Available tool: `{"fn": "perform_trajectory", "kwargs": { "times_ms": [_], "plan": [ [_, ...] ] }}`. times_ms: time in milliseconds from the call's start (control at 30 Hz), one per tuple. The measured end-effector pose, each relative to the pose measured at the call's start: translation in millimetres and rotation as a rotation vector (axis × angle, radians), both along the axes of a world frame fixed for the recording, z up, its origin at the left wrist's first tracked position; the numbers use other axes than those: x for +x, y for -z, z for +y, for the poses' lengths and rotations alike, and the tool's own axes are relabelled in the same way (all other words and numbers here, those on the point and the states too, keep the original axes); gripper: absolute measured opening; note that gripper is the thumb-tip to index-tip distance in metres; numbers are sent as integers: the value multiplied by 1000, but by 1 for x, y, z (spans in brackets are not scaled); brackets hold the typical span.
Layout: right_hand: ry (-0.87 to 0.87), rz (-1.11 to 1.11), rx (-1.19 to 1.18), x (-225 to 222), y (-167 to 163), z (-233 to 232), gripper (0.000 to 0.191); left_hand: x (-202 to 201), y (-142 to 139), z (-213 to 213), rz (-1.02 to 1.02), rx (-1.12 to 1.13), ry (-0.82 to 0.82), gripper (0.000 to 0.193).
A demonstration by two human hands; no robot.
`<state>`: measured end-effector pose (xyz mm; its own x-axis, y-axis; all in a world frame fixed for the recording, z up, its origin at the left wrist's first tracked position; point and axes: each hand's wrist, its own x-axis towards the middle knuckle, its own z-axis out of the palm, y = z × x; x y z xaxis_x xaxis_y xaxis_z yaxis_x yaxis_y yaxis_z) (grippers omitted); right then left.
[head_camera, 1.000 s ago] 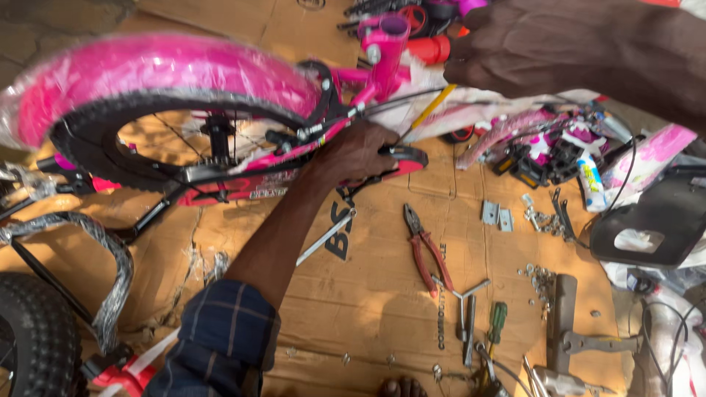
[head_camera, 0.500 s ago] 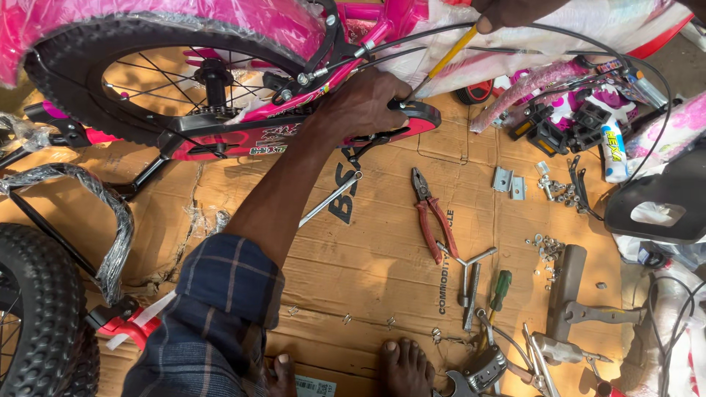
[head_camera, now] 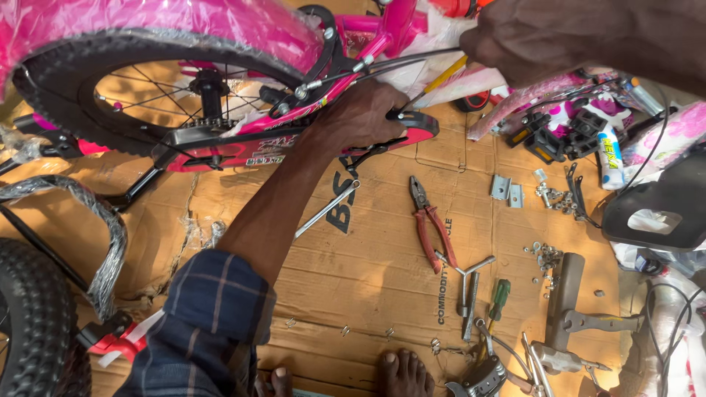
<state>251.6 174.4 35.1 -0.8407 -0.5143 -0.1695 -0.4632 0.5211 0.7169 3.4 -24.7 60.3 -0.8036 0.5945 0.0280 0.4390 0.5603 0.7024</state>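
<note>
Nearest the camera, bare toes (head_camera: 403, 370) are poking in at the bottom edge of the cardboard (head_camera: 353, 294) that's covering the floor, with a green screwdriver (head_camera: 499, 298) and red pliers (head_camera: 430, 224) lying loose on it, well clear of both hands. A thin wrench (head_camera: 326, 209) is lying just under the forearm.

Further out, the left hand (head_camera: 358, 117) is reaching forward with its fingers (head_camera: 390, 112) clenched down around the pink chain guard (head_camera: 294, 143), right at its front end near the crank. The guard's long axis is running left to right, from the rear wheel (head_camera: 147, 88) toward that hand, so the left hand is the one sitting on it.

Farthest up, the right hand (head_camera: 529, 37) is gripping a yellow-handled tool (head_camera: 445, 76), fingers closed on the handle. The shaft is slanting down-left toward the left hand's fingertips, and the tip looks to be almost touching the guard, though I can't quite tell.
</note>
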Motion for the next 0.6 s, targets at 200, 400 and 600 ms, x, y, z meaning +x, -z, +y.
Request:
{"fn": "perform_trajectory", "kwargs": {
  "times_ms": [200,400,600],
  "plan": [
    [-361,-16,439,-166,-129,49,20,1,0,0,182,90,24,41],
    [-395,33,551,-195,-219,-10,22,0,1,0,109,23,31,42],
    [-396,30,535,-212,-225,-2,29,-1,2,0,104,-14,20,39]
  ]
}}
